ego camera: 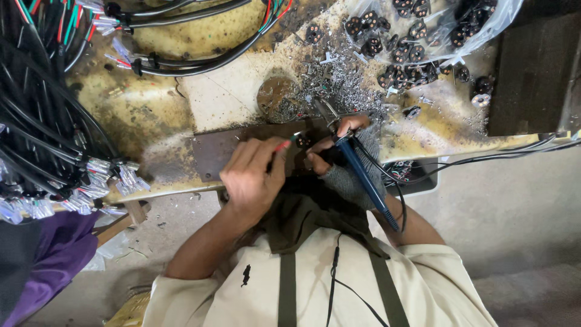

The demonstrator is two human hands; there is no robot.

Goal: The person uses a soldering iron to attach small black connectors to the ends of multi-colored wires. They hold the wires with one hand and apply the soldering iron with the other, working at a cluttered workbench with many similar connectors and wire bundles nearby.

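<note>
At the near edge of the workbench (157, 109), the left hand (251, 178) pinches a red wire (282, 145) against a small black connector (304, 140) lying just beyond its fingertips. The right hand (342, 163), in a grey fingerless glove, closes around a blue-handled soldering iron (366, 175), its tip beside the connector.

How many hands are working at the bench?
2. The left hand pinches a red wire at the small black connector. The right hand, in a grey fingerless glove, holds the blue soldering iron beside it.
</note>
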